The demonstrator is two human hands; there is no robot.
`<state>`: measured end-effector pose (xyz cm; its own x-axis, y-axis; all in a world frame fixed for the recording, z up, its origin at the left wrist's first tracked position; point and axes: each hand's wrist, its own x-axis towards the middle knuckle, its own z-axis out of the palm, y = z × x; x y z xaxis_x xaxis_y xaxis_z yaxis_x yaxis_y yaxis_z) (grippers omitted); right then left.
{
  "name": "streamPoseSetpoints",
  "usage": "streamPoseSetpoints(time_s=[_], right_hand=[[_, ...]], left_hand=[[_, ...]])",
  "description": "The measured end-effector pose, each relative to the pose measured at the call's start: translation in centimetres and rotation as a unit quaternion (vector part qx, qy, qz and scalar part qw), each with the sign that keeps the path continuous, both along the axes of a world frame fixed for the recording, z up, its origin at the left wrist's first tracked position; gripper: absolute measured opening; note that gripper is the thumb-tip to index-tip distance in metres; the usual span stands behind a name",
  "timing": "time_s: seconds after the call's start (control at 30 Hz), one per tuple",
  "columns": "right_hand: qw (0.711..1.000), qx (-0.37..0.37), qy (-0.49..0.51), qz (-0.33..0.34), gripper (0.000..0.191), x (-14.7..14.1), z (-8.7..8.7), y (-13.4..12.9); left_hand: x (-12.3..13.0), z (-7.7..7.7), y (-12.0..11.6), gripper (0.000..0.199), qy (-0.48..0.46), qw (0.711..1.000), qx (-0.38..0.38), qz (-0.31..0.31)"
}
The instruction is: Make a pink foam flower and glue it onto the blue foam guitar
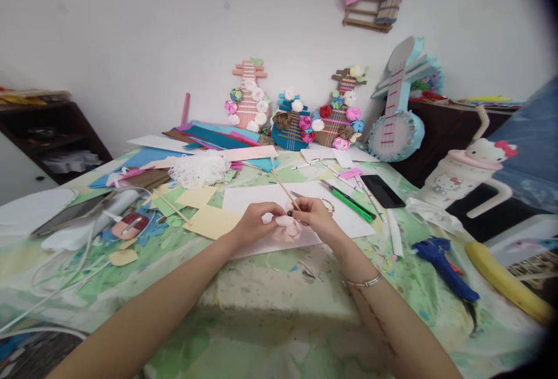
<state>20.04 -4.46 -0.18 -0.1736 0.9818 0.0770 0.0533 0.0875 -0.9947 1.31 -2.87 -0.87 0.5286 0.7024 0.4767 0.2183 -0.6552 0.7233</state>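
Observation:
Over white paper sheets (344,216) at the table's middle, both my hands meet around a pale pink paper flower (288,231). My left hand (259,221) pinches the flower's left side between thumb and fingers. In my right hand (314,216) is a thin wooden stick (282,186), slanting up to the left, its lower end near the flower's top. Whether the stick touches the flower is hidden by my fingers. Just behind my right hand lie gold-handled scissors (328,206), partly covered. A green utility knife (353,203) rests to their right.
A blue glue gun (447,265), a banana (508,283), a phone (382,191) and a white tumbler (457,178) stand or lie at right. Left are paper scraps (204,222), white shredded filler (200,170) and a cable (89,245). Flower-decorated paper instruments (290,129) lean against the back wall.

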Motion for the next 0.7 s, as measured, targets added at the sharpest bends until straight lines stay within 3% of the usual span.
streamPoseSetpoints(time_s=[0.17, 0.5, 0.6, 0.7], right_hand=[[1.0, -0.006, -0.004, 0.02, 0.024, -0.03, -0.08, -0.04], [1.0, -0.005, 0.017, 0.004, 0.031, -0.16, -0.02, -0.13], [1.0, -0.011, 0.028, 0.001, 0.033, -0.06, 0.1, -0.19], [1.0, -0.001, 0.024, -0.001, 0.035, 0.0, 0.33, -0.26]], left_hand=[[-0.06, -0.04, -0.06, 0.009, 0.01, 0.999, 0.035, 0.016], [-0.48, -0.87, 0.09, 0.018, 0.037, 0.968, 0.248, 0.02], [-0.65, -0.73, -0.1, 0.018, 0.029, 0.967, 0.253, -0.007], [-0.85, -0.12, -0.59, 0.02, 0.012, 0.977, 0.211, -0.031]])
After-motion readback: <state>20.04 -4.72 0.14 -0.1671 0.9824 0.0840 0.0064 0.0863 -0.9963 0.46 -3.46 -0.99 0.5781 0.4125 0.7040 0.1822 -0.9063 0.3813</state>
